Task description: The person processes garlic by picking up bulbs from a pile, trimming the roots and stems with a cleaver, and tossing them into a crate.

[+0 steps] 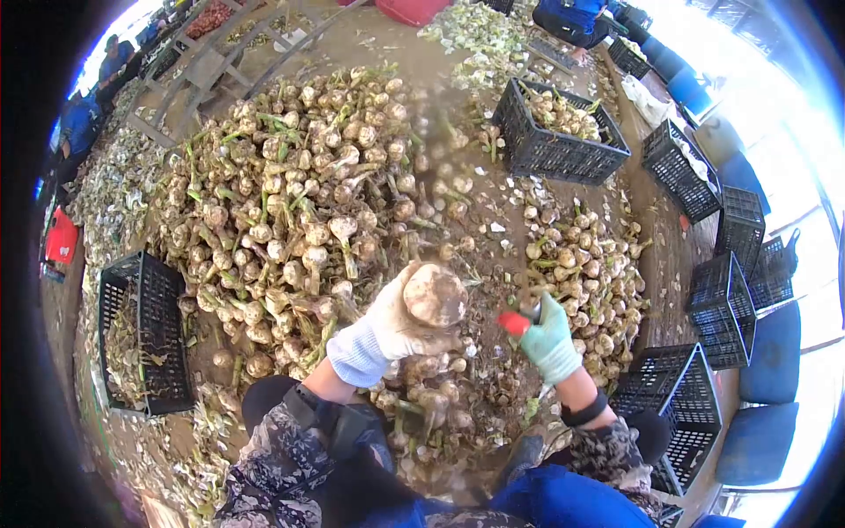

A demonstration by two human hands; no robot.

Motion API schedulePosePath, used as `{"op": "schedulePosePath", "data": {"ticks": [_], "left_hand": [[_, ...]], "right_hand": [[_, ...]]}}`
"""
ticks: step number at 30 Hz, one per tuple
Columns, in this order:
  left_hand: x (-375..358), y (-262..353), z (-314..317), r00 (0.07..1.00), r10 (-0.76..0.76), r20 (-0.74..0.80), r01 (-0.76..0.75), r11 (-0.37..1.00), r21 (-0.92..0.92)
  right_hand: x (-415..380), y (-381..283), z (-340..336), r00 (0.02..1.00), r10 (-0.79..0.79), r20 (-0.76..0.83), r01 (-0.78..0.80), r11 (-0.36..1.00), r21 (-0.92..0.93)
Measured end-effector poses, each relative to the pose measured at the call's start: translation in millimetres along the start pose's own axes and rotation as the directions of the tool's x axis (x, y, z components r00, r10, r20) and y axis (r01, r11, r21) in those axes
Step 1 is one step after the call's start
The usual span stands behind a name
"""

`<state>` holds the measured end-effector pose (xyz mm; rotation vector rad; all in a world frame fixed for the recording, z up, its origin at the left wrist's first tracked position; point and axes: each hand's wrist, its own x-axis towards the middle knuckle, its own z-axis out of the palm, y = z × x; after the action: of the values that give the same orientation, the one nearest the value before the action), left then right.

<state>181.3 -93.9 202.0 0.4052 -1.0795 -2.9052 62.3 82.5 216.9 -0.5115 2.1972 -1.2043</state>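
Observation:
My left hand (387,321), in a white knit glove, is closed around a large garlic bulb (437,295) whose rounded side faces up. To its right, my right hand (547,341) wears a pale green glove and grips a red-handled tool (514,323); a small grey part shows by the fingers, but its blade or tip cannot be made out. A big heap of garlic bulbs with stems (290,211) spreads beyond my left hand. Beside my right hand lies a smaller pile of garlic bulbs (590,273) with mostly short stems. More bulbs lie below, between my legs.
A black crate (563,158) holding garlic stands ahead on the right. At the left is another black crate (145,352) with dry stalks. Several black crates (722,308) line the right side near blue barrels (766,352). Other people (84,123) sit at the far left.

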Motion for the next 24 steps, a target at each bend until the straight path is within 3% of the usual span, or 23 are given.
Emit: {"op": "schedulePosePath", "data": {"ticks": [2,4,5,6,7,8,10,11,14,15,18,19,22,23,24], "left_hand": [[6,2,5,0.935,-0.335,-0.114,0.266,0.878,-0.398],[20,-18,-16,0.91,-0.38,0.168,0.401,0.699,-0.593],[12,-25,-26,0.986,-0.123,0.109,0.138,0.98,-0.144],[2,-29,-26,0.971,0.147,0.191,-0.205,0.92,0.333],[-2,-29,-15,0.967,0.185,0.178,-0.179,0.983,-0.047],[-3,-32,-18,0.942,0.248,0.227,-0.284,0.948,0.144],[-2,-44,-36,0.878,0.333,0.343,-0.468,0.743,0.478],[4,-54,-48,0.93,0.225,0.291,-0.346,0.801,0.488],[0,-53,-49,0.888,0.338,0.312,-0.459,0.69,0.56],[3,-60,-50,0.927,0.295,0.232,-0.357,0.885,0.299],[-7,-30,-9,0.992,0.115,0.056,-0.117,0.992,0.038],[-7,-35,-9,0.993,0.119,0.019,-0.118,0.992,-0.036],[-8,-37,-10,0.993,0.107,-0.042,-0.106,0.994,0.029],[-1,-55,-37,0.981,0.191,0.033,-0.193,0.955,0.224],[-1,-58,-43,0.971,0.226,0.077,-0.238,0.929,0.284]], "right_hand": [[-18,-6,11,0.961,-0.274,-0.025,0.263,0.94,-0.217],[-30,-17,15,0.896,-0.441,0.051,0.422,0.809,-0.41],[-37,-34,14,0.832,-0.545,0.106,0.512,0.68,-0.526],[-33,-31,16,0.864,-0.476,0.161,0.466,0.638,-0.613],[-33,-34,15,0.859,-0.485,0.165,0.468,0.611,-0.638],[-34,-39,14,0.853,-0.493,0.173,0.471,0.583,-0.662],[-37,-45,11,0.893,-0.375,0.249,0.44,0.614,-0.655],[-39,-47,11,0.907,-0.311,0.285,0.421,0.631,-0.652],[-43,-52,8,0.921,-0.268,0.284,0.391,0.639,-0.663],[-43,-50,7,0.904,-0.324,0.277,0.425,0.638,-0.642],[-41,-40,9,0.874,-0.399,0.277,0.481,0.627,-0.613],[-42,-43,10,0.882,-0.37,0.29,0.465,0.598,-0.652],[-36,-42,12,0.899,-0.325,0.293,0.434,0.573,-0.695],[-33,-37,14,0.889,-0.343,0.302,0.454,0.585,-0.673],[-34,-35,15,0.888,-0.358,0.288,0.456,0.612,-0.646]]}}
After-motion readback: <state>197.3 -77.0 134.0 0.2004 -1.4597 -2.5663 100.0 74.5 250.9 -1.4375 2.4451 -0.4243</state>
